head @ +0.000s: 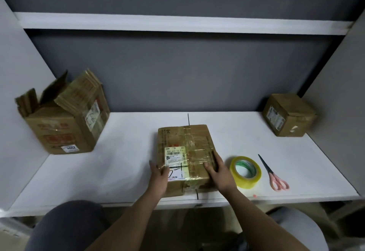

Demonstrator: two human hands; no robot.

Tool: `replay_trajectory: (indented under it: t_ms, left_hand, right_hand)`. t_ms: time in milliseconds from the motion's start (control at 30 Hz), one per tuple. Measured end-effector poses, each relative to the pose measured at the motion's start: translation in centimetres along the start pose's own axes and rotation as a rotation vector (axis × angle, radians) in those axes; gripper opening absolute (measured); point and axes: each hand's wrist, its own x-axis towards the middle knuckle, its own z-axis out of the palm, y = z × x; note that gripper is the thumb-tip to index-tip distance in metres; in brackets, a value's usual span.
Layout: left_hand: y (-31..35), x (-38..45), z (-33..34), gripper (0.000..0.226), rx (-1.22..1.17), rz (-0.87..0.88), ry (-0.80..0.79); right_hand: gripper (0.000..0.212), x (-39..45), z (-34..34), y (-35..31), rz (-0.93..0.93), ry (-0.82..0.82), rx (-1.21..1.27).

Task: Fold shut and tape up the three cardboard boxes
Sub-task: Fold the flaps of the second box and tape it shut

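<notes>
A flat cardboard box (185, 142) with a white shipping label lies shut at the front middle of the white table, clear tape across its top. My left hand (158, 175) grips its near left corner and my right hand (218, 171) grips its near right side. A larger box (65, 124) stands at the back left with its top flaps open and sticking up. A small shut box (288, 115) sits at the back right. A roll of yellowish tape (245, 171) lies just right of my right hand, and pink-handled scissors (273, 173) lie beyond it.
The white table (122, 161) is set in an alcove with grey walls on three sides and a white shelf (177, 23) above. The table's front edge runs just below the middle box. My knee (65, 227) is under the front left.
</notes>
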Motion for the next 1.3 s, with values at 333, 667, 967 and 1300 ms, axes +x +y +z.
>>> replay_trajectory:
  t_ms: [333,667,967,1300]
  left_hand:
    - [1.6,-1.6,1.7,0.03,-0.03,0.007,0.237]
    - [14.8,4.1,7.9,0.041,-0.099,0.204,-0.142]
    - [21.2,10.8,19.1,0.039,-0.056,0.186,-0.466]
    - [17.9,17.9,28.0,0.038,-0.16,0.056,-0.475]
  right_hand:
    - [0.065,0.4,-0.4,-0.5,0.07,0.084,0.134]
    - [0.069,7.6,-13.0,-3.0,0.041,0.297,0.076]
    - [0.049,15.9,-23.7,1.7,0.125,0.383,0.504]
    - [0.056,23.4,-24.8,7.8,0.123,0.522,0.203]
